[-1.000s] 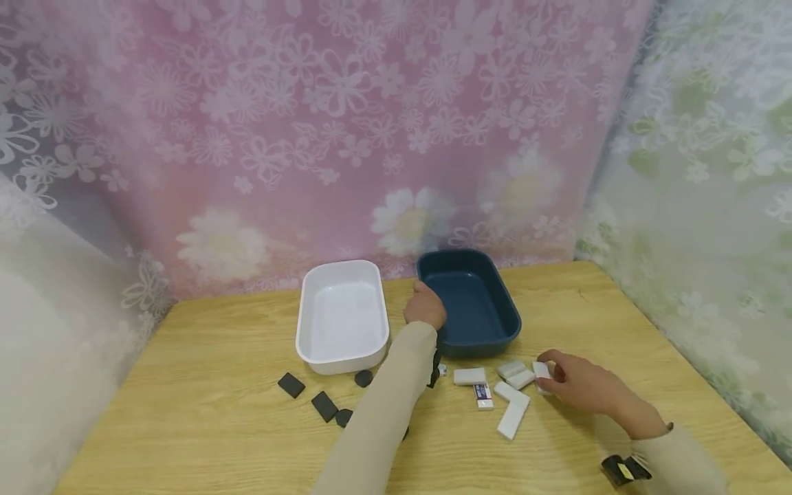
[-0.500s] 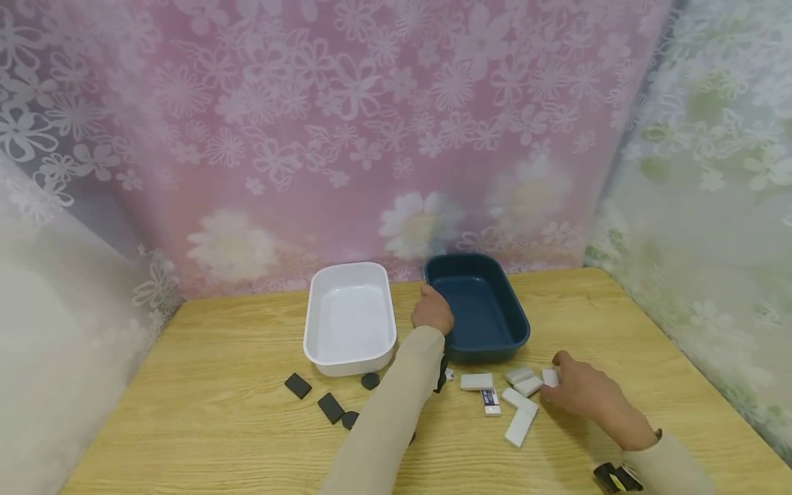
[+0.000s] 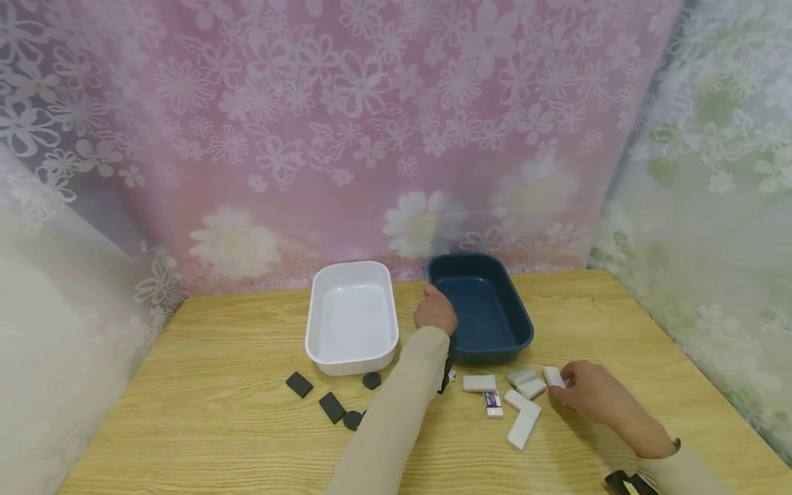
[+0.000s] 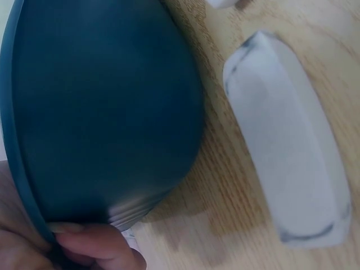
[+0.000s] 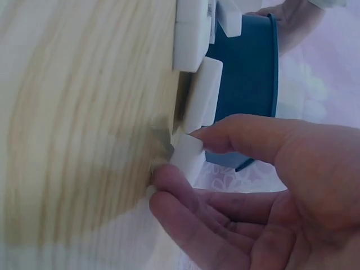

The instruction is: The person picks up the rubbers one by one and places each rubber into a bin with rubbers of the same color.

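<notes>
My left hand [image 3: 436, 313] grips the near left rim of a dark blue plastic basin [image 3: 527, 326], its thumb and fingers on either side of the rim in the left wrist view. At the right, my right hand [image 3: 597, 395] pinches a small white eraser [image 5: 189, 153] between thumb and fingertips, low over the table. Several more white erasers [image 3: 479, 383] lie between that hand and the left sleeve, in front of the basin. One eraser [image 3: 493, 404] has a dark blue printed sleeve; two others [image 3: 524, 432] form a bent line.
A white basin [image 3: 353, 368] stands left of the blue one. Several black pieces lie before it, among them a rectangular block [image 3: 331, 408] and a rounded piece [image 3: 372, 380]; my left forearm partly covers this group. Flowered cloth [image 3: 421, 172] hangs behind the wooden table [image 3: 216, 412].
My right fingers have shifted slightly on the white eraser, which has turned a little. The left hand keeps its place on the basin rim. The head view has shifted slightly.
</notes>
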Motion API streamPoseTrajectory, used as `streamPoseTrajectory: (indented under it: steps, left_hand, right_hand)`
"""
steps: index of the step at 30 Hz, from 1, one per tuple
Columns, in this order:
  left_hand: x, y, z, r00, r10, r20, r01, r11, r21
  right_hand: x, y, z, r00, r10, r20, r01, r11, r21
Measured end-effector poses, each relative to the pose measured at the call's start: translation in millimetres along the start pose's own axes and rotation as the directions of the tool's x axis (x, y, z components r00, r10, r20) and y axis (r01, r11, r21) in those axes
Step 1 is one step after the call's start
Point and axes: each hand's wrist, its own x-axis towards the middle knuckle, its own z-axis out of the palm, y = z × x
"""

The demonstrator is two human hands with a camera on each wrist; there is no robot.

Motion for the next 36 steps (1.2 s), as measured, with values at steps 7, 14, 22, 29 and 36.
streamPoseTrajectory:
  steps: [7, 14, 22, 29, 36]
  left_hand:
    - [0.8, 0.3, 0.1, 1.0, -0.002, 0.003, 0.002, 1.0, 0.003]
    - [-6.8, 1.5, -5.7, 1.0, -0.004, -0.002, 0.004, 1.0, -0.006]
    - [2.5, 0.3, -0.4, 1.0, -0.003, -0.008, 0.003, 1.0, 0.009]
    - [-0.9, -2.8, -5.9, 1.0, -0.028, -0.004, 0.028, 1.0, 0.006]
    - [-2.2, -1.5, -1.8, 0.999, 0.006, -0.046, -0.006, 1.0, 0.007]
  right_hand:
    - [0.7, -0.7, -10.6, 0.994, -0.05, -0.098, 0.053, 0.998, 0.026]
    - [9.5, -16.7, -29.4, 0.959, -0.159, -0.235, 0.162, 0.987, -0.006]
    - [39.1, -48.2, -45.8, 0.935, -0.269, -0.229, 0.269, 0.963, -0.034]
    - [75.1, -63.1, -34.2, 0.937, -0.311, -0.157, 0.314, 0.949, -0.01]
    - [92.8, -66.7, -17.9, 0.94, -0.314, -0.132, 0.317, 0.948, -0.001]
